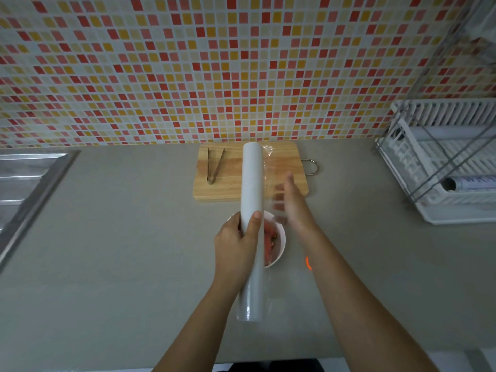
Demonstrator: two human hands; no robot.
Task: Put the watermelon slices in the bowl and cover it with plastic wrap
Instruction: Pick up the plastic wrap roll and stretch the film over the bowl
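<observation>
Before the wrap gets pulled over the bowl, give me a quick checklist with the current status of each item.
1. Slices in the bowl: ok, red watermelon shows inside, board bare of fruit.
2. Roll gripped: ok, left hand wraps it.
3. Film started: ok, a clear sheet hangs off the roll's right side.
4. Right hand holding the film edge: cannot tell, it is blurred.
5. Roll over the bowl: ok.
6. Tongs out of the way: ok, on the board.
</observation>
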